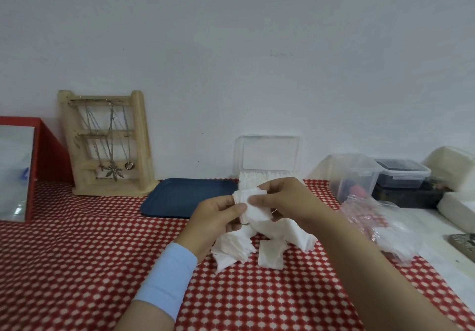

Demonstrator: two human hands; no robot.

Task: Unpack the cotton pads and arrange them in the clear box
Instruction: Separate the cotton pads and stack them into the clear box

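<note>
A small stack of square cotton pads (254, 207) was held above the table, pinched from both sides by the curled fingers of the left hand (214, 218) and the right hand (288, 202). Beneath it, loose pads (244, 247) lay heaped on the red-and-white tablecloth (77, 253). Just behind stood the clear box (270, 155), lid raised, with pads on edge inside. A crumpled plastic bag (380, 225) lay to the right and a dark blue tray (180, 197) to the left
</note>
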